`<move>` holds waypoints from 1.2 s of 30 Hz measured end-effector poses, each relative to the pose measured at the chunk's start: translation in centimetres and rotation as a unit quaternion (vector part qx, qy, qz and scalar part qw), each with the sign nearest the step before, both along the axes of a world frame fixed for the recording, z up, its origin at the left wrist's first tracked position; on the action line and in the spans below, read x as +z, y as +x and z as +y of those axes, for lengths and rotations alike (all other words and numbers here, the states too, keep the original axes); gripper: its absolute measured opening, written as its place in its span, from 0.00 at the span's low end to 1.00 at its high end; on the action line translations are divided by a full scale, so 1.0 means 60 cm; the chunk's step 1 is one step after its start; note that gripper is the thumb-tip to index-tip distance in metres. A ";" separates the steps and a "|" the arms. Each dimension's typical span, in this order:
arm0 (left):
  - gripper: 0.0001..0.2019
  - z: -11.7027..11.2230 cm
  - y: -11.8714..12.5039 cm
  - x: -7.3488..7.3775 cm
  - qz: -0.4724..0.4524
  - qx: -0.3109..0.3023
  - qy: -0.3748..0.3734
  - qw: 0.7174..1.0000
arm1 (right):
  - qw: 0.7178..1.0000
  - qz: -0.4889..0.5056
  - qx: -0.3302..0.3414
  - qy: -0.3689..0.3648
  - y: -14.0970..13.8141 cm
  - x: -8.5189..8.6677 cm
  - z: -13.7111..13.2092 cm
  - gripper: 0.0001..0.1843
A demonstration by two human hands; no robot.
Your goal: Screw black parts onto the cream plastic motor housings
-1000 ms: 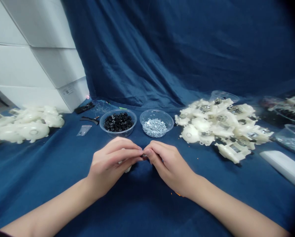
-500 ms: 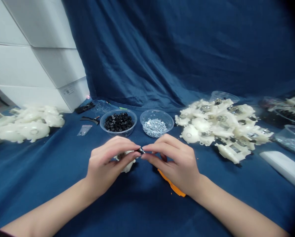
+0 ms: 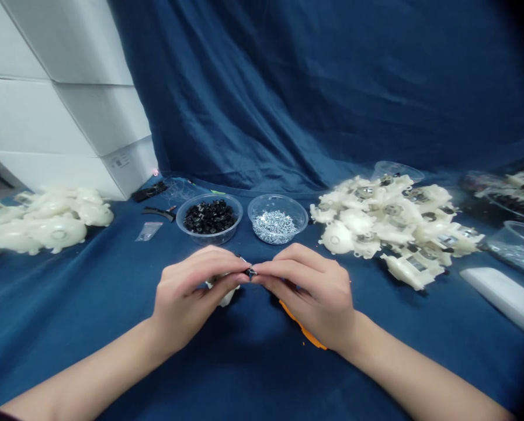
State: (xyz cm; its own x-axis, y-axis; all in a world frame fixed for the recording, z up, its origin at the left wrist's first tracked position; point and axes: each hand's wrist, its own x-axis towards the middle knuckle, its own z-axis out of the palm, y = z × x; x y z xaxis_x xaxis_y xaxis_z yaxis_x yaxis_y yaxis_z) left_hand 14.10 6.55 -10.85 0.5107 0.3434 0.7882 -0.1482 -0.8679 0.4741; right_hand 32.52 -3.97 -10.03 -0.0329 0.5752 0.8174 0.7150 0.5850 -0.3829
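My left hand (image 3: 187,298) and my right hand (image 3: 314,292) meet fingertip to fingertip over the blue cloth, both pinched on a small black part (image 3: 249,272) between them. A white plastic piece (image 3: 224,295) shows under my left fingers, partly hidden by them. An orange tool (image 3: 303,331) lies under my right hand on the cloth. Just beyond my hands stand a clear bowl of black parts (image 3: 210,217) and a clear bowl of silver screws (image 3: 277,218).
A heap of white plastic housings (image 3: 395,225) lies to the right, another heap (image 3: 42,219) to the left. White boxes (image 3: 64,99) stand at the back left. More clear bowls (image 3: 518,242) and a white flat object (image 3: 502,295) sit at far right.
My right hand has lifted and turned, uncovering the orange tool beneath it. Both hands keep pinching the small black part, which shifted slightly up and then back down.
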 end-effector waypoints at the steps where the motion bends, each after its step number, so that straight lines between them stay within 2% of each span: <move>1: 0.13 0.000 0.000 0.000 -0.001 -0.001 -0.003 1.000 | 1.000 -0.003 -0.001 0.005 0.000 0.001 0.000 0.07; 17: 0.14 -0.001 -0.001 -0.001 0.000 0.000 0.005 1.000 | 1.000 0.001 0.008 -0.006 0.002 0.002 0.001 0.04; 36: 0.13 -0.001 0.002 0.010 -0.004 0.003 0.062 0.998 | 0.993 0.082 0.049 -0.064 -0.001 -0.005 0.005 0.04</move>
